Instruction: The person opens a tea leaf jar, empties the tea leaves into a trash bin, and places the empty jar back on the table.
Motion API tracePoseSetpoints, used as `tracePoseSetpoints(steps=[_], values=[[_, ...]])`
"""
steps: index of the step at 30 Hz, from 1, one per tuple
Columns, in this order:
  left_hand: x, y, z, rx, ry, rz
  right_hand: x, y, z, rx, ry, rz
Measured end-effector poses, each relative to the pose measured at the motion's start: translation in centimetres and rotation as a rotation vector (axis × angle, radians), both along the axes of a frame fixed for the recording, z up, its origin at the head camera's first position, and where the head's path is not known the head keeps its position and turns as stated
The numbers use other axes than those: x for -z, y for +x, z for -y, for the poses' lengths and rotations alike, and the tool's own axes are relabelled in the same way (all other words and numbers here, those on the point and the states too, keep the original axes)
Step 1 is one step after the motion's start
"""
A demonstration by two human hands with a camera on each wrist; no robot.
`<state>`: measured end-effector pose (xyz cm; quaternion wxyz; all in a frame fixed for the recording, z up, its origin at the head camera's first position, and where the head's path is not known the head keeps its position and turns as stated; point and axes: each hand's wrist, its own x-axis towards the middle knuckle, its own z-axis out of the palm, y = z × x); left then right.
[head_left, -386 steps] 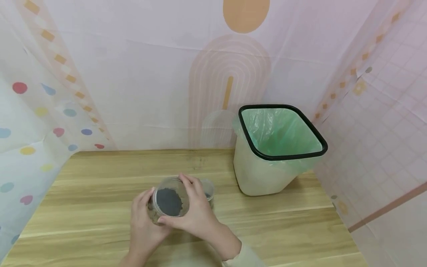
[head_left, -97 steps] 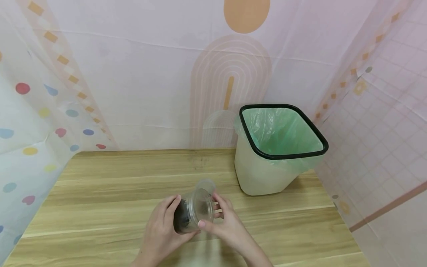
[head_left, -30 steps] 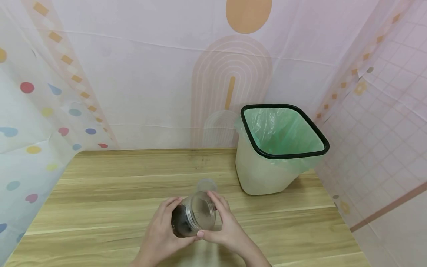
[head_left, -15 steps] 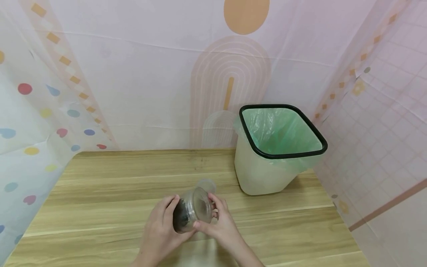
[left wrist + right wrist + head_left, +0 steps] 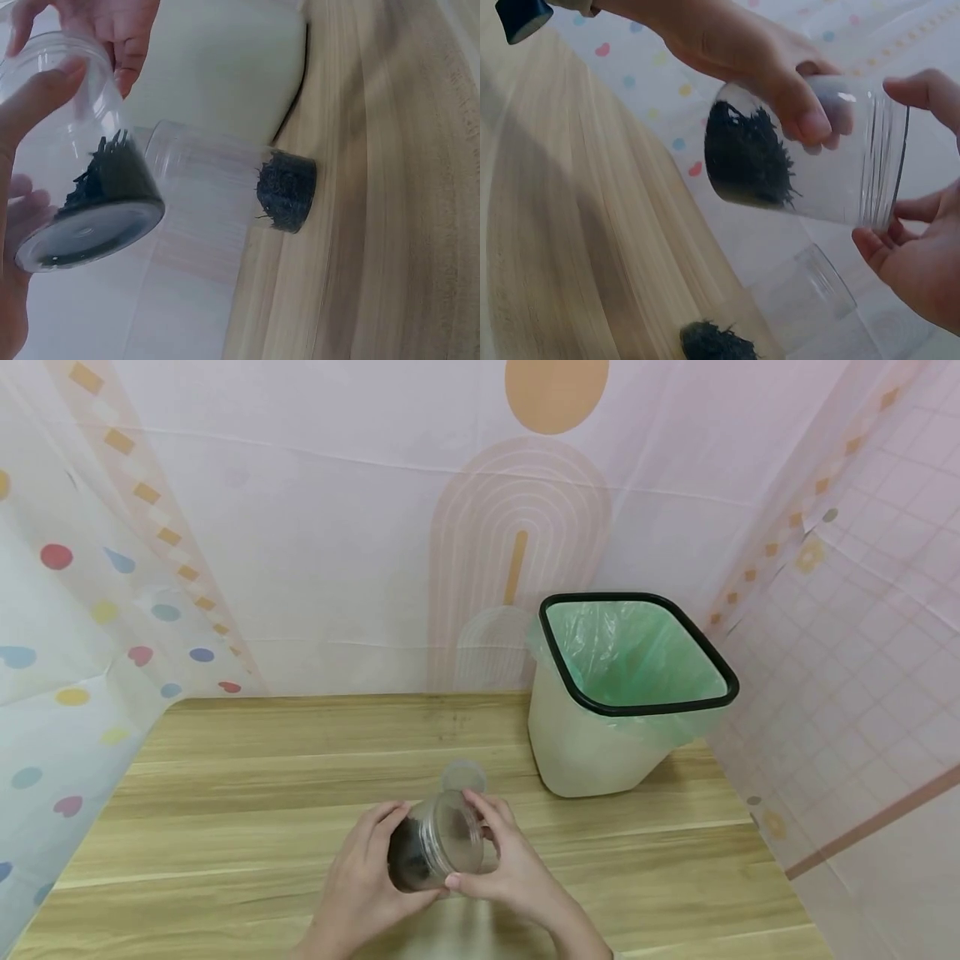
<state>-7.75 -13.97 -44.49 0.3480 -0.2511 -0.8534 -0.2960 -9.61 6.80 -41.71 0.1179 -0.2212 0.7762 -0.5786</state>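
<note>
A clear jar point(image 5: 459, 839) with dark dry shreds point(image 5: 746, 157) in it is held tilted above the table, its ribbed mouth end toward the right. My left hand point(image 5: 360, 877) grips the jar's body near the base, thumb and fingers around it. My right hand point(image 5: 513, 868) holds the mouth end, thumb on the near side and fingers on the far side, as the right wrist view shows. A second clear jar point(image 5: 463, 774) stands upright just behind. Similar dark shreds point(image 5: 289, 191) fill its bottom in the left wrist view.
A pale waste bin point(image 5: 588, 752) with a black rim and green liner stands at the back right of the wood-grain table point(image 5: 285, 777). Patterned cloth point(image 5: 337, 543) hangs behind the table and along both sides.
Since the oldest frame, both hands have shifted right with the jar, and its mouth has swung rightward. Over the last second the jar rocks slightly, while the second jar and the bin stay put.
</note>
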Motion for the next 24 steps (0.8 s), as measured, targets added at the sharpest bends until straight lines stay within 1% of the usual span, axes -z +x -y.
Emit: tracePoseSetpoints(steps=[5, 6, 9, 12, 13, 15, 18, 21, 22, 24], values=[[-0.5, 0.3, 0.4, 0.020, -0.039, 0.140, 0.3, -0.2, -0.7, -0.080, 0.009, -0.066], [-0.6, 0.4, 0.5, 0.025, -0.043, 0.154, 0.4, -0.2, -0.8, -0.092, 0.010, -0.078], [-0.7, 0.4, 0.5, 0.025, -0.047, 0.173, 0.4, -0.2, -0.9, -0.119, 0.013, -0.099], [-0.7, 0.5, 0.5, 0.003, -0.036, 0.172, 0.3, -0.1, -0.9, -0.105, 0.031, -0.074], [-0.6, 0.5, 0.4, -0.005, -0.029, 0.163, 0.2, -0.1, -0.8, -0.091, 0.035, -0.061], [-0.4, 0.4, 0.4, -0.018, -0.022, 0.122, 0.2, 0.0, -0.6, -0.046, 0.048, -0.034], [-0.1, 0.0, 0.2, -0.029, -0.017, 0.011, 0.4, 0.2, -0.1, 0.023, 0.036, 0.004], [0.1, -0.4, 0.0, -0.034, -0.027, -0.097, 0.5, 0.3, 0.4, 0.073, 0.013, 0.026], [0.2, -0.6, 0.0, -0.034, -0.029, -0.129, 0.5, 0.3, 0.5, 0.089, 0.009, 0.031], [0.3, -0.7, -0.1, -0.033, -0.034, -0.164, 0.4, 0.5, 0.8, 0.119, 0.006, 0.038]])
